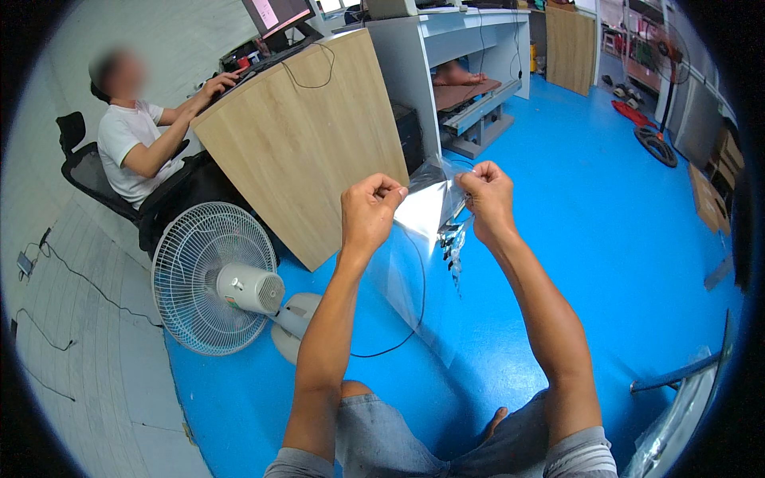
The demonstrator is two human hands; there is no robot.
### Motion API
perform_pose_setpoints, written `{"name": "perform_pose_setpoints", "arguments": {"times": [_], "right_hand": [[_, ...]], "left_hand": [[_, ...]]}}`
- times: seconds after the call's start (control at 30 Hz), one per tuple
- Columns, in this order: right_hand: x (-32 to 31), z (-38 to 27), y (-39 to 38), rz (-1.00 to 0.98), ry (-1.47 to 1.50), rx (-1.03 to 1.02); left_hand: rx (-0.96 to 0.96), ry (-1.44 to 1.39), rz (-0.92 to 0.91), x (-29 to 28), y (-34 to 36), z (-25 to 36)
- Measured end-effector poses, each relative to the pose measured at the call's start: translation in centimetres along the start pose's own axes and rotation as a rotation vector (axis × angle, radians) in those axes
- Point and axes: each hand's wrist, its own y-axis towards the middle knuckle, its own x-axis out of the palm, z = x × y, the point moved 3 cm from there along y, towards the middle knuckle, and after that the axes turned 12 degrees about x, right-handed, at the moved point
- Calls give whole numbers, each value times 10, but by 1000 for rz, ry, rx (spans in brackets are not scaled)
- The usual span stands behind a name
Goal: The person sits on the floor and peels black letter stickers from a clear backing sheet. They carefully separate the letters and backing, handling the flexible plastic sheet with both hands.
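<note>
Between my raised hands hangs a clear plastic film point(398, 275), its lower part reaching down over the blue floor. My left hand point(370, 213) pinches its upper left edge. With thumb and fingers closed, my right hand point(488, 197) grips the upper right edge. A bright, shiny silvery patch point(422, 209) shows in the film between the hands; whether it is a separate sheet or a reflection I cannot tell. Crinkled silvery strips point(453, 253) dangle just below my right hand.
A white standing fan point(213, 279) is at the left, its cord looping over the blue floor point(558, 199). Behind it a person point(135, 131) sits at a wooden desk point(311, 143) with a monitor. Far right are another fan point(665, 60), red item point(633, 111) and cardboard point(705, 199).
</note>
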Motion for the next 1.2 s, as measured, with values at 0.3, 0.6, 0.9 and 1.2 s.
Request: {"name": "perform_pose_setpoints", "arguments": {"times": [0.3,0.6,0.9,1.2], "right_hand": [[0,-8,-7,-83,-137,69],[11,4,-8,-109,-405,-326],[20,21,-12,-149,-362,-272],[24,11,-23,-392,62,203]], "left_hand": [[6,-37,-29,-4,1,-14],[38,-142,-137,16,-4,-17],[87,-131,69,25,-5,-17],[114,-111,113,21,-6,1]]}}
